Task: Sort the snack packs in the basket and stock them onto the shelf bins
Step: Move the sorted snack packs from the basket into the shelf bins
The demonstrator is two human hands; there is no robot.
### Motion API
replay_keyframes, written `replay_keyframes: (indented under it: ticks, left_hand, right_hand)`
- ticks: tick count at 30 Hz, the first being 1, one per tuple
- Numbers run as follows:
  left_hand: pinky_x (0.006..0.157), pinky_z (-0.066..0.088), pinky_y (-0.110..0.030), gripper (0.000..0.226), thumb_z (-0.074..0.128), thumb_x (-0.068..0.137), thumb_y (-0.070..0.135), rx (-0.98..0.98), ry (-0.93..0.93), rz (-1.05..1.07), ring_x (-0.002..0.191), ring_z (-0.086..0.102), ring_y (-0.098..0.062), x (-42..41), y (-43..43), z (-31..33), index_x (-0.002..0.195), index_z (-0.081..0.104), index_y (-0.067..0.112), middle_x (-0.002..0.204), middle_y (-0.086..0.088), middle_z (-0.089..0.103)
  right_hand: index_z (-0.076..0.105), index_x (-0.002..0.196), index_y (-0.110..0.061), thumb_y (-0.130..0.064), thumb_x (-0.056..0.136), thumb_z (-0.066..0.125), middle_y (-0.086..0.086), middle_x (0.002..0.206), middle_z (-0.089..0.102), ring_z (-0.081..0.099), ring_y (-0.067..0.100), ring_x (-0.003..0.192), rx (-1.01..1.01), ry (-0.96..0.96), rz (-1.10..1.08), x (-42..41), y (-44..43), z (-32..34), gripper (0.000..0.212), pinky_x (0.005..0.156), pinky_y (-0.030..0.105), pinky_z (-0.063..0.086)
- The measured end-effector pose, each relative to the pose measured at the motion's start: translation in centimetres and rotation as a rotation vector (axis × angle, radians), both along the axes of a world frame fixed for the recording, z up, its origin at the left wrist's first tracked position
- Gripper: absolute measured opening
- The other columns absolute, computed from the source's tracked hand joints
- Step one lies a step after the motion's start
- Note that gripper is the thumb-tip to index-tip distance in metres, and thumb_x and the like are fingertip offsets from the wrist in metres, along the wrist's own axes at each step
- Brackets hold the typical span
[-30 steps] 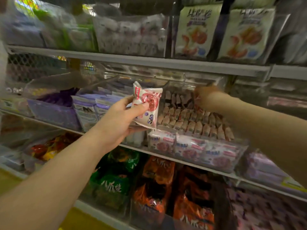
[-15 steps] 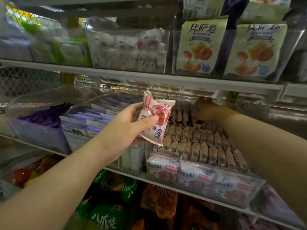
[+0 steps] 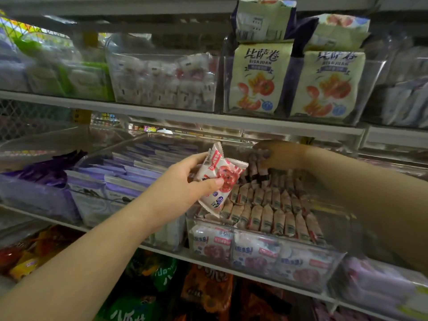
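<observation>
The left hand (image 3: 183, 184) pinches a red-and-white snack pack (image 3: 221, 179) above the clear shelf bin (image 3: 334, 262) of matching packs (image 3: 266, 214), apparently ready to slot it in, while beyond it the right hand (image 3: 283, 156) touches the back rows, perhaps making room; I cannot tell whether it grips anything.

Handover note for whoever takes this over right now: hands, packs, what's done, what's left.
Left hand: grips one red-and-white snack pack, held above the clear bin.
Right hand: reaches to the back of the bin with its fingers on the packs there. It is in shadow, so the grip is unclear.
Done: the bin holds rows of matching packs standing on edge.
Left: slot the held pack into the bin. The basket is out of view, so remaining stock is unknown.
</observation>
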State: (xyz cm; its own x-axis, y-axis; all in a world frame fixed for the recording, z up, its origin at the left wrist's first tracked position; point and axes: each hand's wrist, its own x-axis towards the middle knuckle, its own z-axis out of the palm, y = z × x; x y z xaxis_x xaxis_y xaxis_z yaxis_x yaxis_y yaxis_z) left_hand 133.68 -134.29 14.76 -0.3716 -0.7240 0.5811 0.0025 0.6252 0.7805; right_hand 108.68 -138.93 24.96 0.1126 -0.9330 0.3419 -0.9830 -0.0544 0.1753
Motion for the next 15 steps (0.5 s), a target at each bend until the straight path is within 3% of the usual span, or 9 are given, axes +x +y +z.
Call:
replay_keyframes:
  ticks: [2,4,5,7,9,12,15]
  left_hand:
    - [0.074,0.052,-0.015,0.044,0.070,0.085,0.027,-0.041,-0.081,0.011,0.091,0.066,0.006,-0.5,0.0,0.4,0.105,0.048,0.058,0.099,0.030,0.067]
    - [0.079,0.052,-0.016,0.052,0.073,0.083,0.025,-0.063,-0.157,0.016,0.092,0.065,0.008,-1.2,-0.1,0.7,0.117,0.049,0.056,0.101,0.029,0.068]
    - [0.084,0.053,-0.021,0.059,0.075,0.081,0.023,-0.060,-0.178,0.019,0.094,0.065,0.006,-1.6,-0.2,0.8,0.128,0.049,0.049,0.105,0.024,0.069]
    - [0.093,0.052,-0.029,0.071,0.078,0.077,0.022,-0.057,-0.203,0.020,0.099,0.065,0.001,-2.6,-0.2,1.0,0.139,0.047,0.033,0.114,0.016,0.067]
    - [0.095,0.051,-0.031,0.068,0.081,0.072,0.028,-0.068,-0.209,0.027,0.103,0.063,-0.001,-3.5,-0.3,1.0,0.132,0.051,0.032,0.117,0.015,0.064]
    - [0.082,0.050,-0.016,0.048,0.082,0.069,0.035,-0.080,-0.157,0.038,0.096,0.061,0.007,-4.5,-0.4,0.4,0.106,0.052,0.045,0.109,0.021,0.062]
    - [0.080,0.045,-0.013,0.040,0.077,0.074,0.040,-0.186,-0.172,0.152,0.098,0.055,0.011,-5.0,-0.4,-0.4,0.103,0.050,0.046,0.109,0.024,0.054]
  right_hand:
    - [0.050,0.133,-0.029,-0.029,0.094,0.056,-0.003,0.138,0.051,0.052,0.014,0.116,0.002,-0.238,0.167,0.5,2.6,0.1,0.040,0.095,0.026,0.042]
    - [0.056,0.122,-0.035,-0.023,0.092,0.060,-0.007,0.128,0.060,0.060,0.009,0.111,0.220,-0.694,0.411,1.1,5.8,-0.3,0.033,0.088,0.023,0.051]
    - [0.056,0.121,-0.036,-0.020,0.088,0.063,-0.005,0.126,0.062,0.062,0.010,0.111,0.343,-0.834,0.509,1.1,7.2,-0.5,0.037,0.086,0.025,0.054]
    - [0.048,0.130,-0.033,-0.016,0.081,0.070,-0.004,0.125,0.062,0.062,0.010,0.111,0.489,-0.781,0.588,1.4,9.3,-1.1,0.057,0.088,0.024,0.053]
    - [0.040,0.139,-0.031,-0.016,0.078,0.077,-0.006,0.126,0.061,0.061,0.007,0.112,0.460,-0.596,0.579,1.6,9.9,-1.9,0.072,0.095,0.024,0.050]
    - [0.043,0.134,-0.034,-0.019,0.077,0.079,-0.007,0.118,0.064,0.063,0.006,0.105,0.357,-0.509,0.534,1.6,9.6,-2.2,0.069,0.094,0.028,0.052]
    - [0.052,0.121,-0.037,-0.023,0.076,0.078,-0.012,0.108,0.066,0.065,0.003,0.096,0.356,-0.466,0.468,0.7,9.1,-1.7,0.054,0.084,0.027,0.056]
